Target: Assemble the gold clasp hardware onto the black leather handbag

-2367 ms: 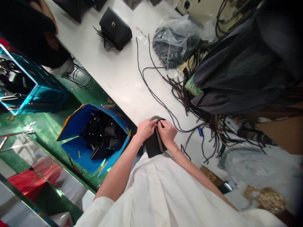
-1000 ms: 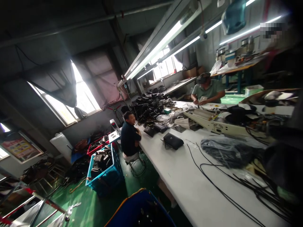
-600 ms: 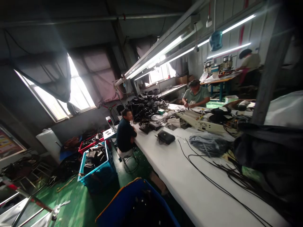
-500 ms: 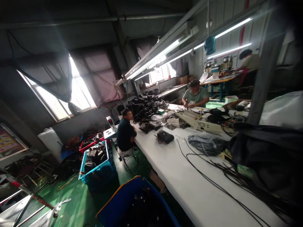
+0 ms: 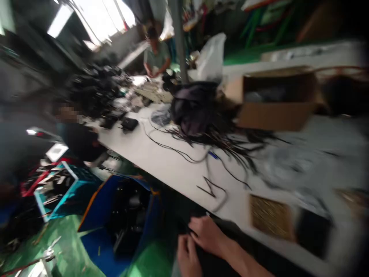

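Note:
My left hand (image 5: 187,254) is at the bottom of the view, its fingers curled and closed. Just above and beside it, my right hand (image 5: 208,234) is closed too, its forearm reaching in from the lower right. A small dark piece shows between the fingers, too blurred to make out. Both hands are near the front edge of the white table (image 5: 184,173). On the table beyond them lie thin black cords (image 5: 211,188) and a blue piece (image 5: 213,154) on one cord.
A blue bin (image 5: 100,246) holding black items stands left of my hands, with a teal crate (image 5: 72,192) beyond. Boxes on the table include a cardboard box (image 5: 273,115) and a smaller brown box (image 5: 271,217). Two people sit farther along the table.
My view has swung right and down. Both my hands have come into sight, along with the cardboard boxes and the table's near end.

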`<control>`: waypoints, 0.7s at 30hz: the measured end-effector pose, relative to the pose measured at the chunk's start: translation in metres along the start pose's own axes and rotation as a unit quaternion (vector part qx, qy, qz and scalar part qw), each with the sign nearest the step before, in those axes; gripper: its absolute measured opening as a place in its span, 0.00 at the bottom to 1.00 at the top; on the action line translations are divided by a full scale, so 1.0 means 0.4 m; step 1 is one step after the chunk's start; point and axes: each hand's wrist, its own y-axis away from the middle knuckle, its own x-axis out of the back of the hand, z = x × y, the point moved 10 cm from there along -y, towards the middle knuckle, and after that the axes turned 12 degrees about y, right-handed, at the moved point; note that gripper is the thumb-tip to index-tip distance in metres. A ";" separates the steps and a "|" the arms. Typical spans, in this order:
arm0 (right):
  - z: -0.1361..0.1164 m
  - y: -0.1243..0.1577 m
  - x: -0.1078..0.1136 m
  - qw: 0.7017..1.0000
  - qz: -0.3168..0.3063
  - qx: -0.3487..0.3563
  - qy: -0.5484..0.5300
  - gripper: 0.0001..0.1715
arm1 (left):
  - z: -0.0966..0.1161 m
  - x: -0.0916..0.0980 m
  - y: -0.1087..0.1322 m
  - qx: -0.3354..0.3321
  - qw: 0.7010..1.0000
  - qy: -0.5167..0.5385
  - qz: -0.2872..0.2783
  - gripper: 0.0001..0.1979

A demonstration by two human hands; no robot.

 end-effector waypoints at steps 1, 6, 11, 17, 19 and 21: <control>0.042 0.019 -0.054 0.999 -0.044 0.001 -0.007 0.07 | -0.048 -0.040 0.000 0.012 1.000 -0.014 -0.011 0.25; 0.128 0.074 -0.230 0.969 -0.120 0.216 -0.026 0.09 | -0.145 -0.140 -0.013 -0.098 0.993 -0.011 0.061 0.22; 0.301 0.004 -0.204 0.992 -0.063 0.108 -0.033 0.13 | -0.032 -0.289 -0.103 -0.171 0.985 -0.008 0.004 0.16; 0.375 -0.131 -0.172 0.998 -0.046 0.023 -0.030 0.15 | 0.084 -0.357 -0.265 -0.190 0.981 0.027 -0.034 0.10; 0.357 -0.168 -0.179 0.998 -0.056 0.034 -0.021 0.15 | 0.101 -0.345 -0.293 -0.206 0.978 0.020 -0.024 0.10; 0.354 -0.201 -0.191 0.997 -0.064 0.038 -0.005 0.18 | 0.105 -0.346 -0.318 -0.219 0.975 0.020 -0.022 0.12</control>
